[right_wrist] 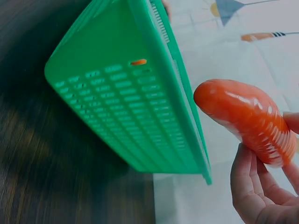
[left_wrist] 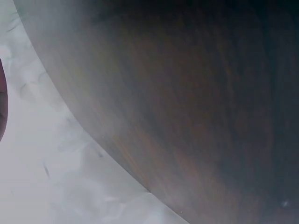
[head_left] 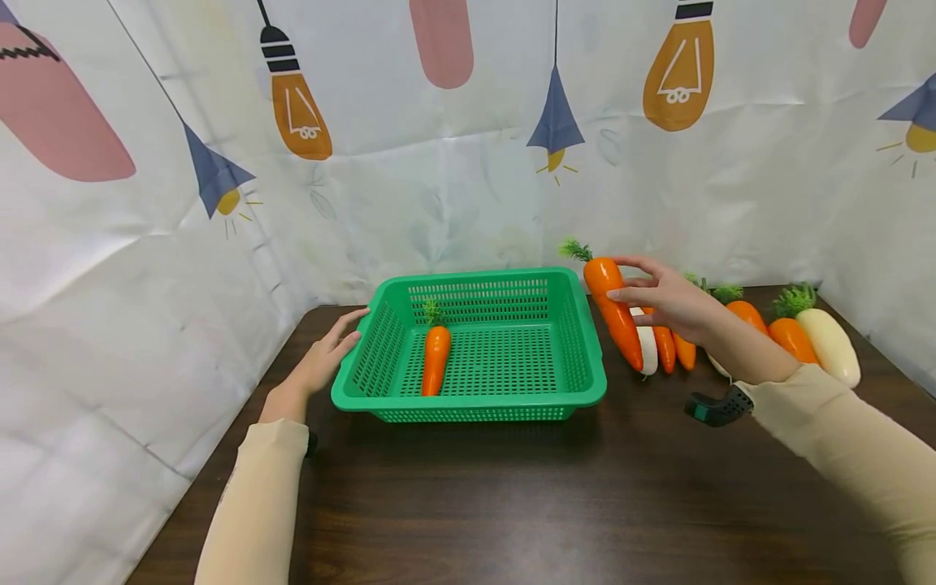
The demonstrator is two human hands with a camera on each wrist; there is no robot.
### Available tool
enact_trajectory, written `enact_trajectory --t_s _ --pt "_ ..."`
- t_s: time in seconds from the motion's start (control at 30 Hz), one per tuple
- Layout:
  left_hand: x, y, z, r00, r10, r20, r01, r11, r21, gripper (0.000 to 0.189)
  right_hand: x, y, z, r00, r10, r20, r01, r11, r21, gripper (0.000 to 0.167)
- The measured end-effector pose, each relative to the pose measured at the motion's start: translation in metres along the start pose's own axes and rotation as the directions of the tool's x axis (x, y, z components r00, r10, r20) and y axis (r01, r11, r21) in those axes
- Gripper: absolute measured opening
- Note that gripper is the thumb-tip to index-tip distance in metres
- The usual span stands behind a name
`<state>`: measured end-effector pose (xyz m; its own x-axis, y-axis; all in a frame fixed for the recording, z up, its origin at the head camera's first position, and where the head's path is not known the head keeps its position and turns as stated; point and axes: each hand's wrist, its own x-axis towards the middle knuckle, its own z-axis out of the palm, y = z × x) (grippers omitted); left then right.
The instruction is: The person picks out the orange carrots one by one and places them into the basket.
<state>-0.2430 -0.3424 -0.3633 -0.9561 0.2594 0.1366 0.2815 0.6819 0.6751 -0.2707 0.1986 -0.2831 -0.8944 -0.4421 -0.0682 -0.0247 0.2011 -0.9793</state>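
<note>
My right hand (head_left: 669, 301) pinches an orange carrot (head_left: 614, 305) with a green leafy top, holding it raised and tilted beside the right rim of a green plastic basket (head_left: 468, 401). In the right wrist view the held carrot (right_wrist: 247, 116) shows its blunt lower end toward the basket (right_wrist: 107, 112), with fingers (right_wrist: 247, 186) around its other part. Another carrot (head_left: 436, 357) lies inside the basket, on its left side. My left hand (head_left: 322, 361) touches the basket's left rim with relaxed fingers; the left wrist view barely catches a sliver of it.
To the right of the basket lie several more vegetables: slim carrots (head_left: 664, 348), a white radish (head_left: 647, 345), thicker carrots (head_left: 793, 340) and a pale, plump vegetable (head_left: 829, 345). A dark wooden table (head_left: 468, 504) carries everything. A white printed cloth (head_left: 453, 203) hangs behind and along the left.
</note>
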Motion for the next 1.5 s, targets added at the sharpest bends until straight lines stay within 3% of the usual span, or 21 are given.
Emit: enact_trajectory --t_s 1.0,1.5 --pt "0.000 -0.002 0.000 1.000 0.002 0.000 -0.002 1.000 0.001 0.056 0.043 -0.015 0.046 0.998 -0.014 0.060 0.004 0.984 0.178 0.068" --pt "0.002 -0.004 0.001 1.000 0.004 -0.006 -0.004 1.000 0.019 0.056 0.070 -0.025 0.078 1.000 0.003 0.007 -0.004 0.982 0.190 0.067"
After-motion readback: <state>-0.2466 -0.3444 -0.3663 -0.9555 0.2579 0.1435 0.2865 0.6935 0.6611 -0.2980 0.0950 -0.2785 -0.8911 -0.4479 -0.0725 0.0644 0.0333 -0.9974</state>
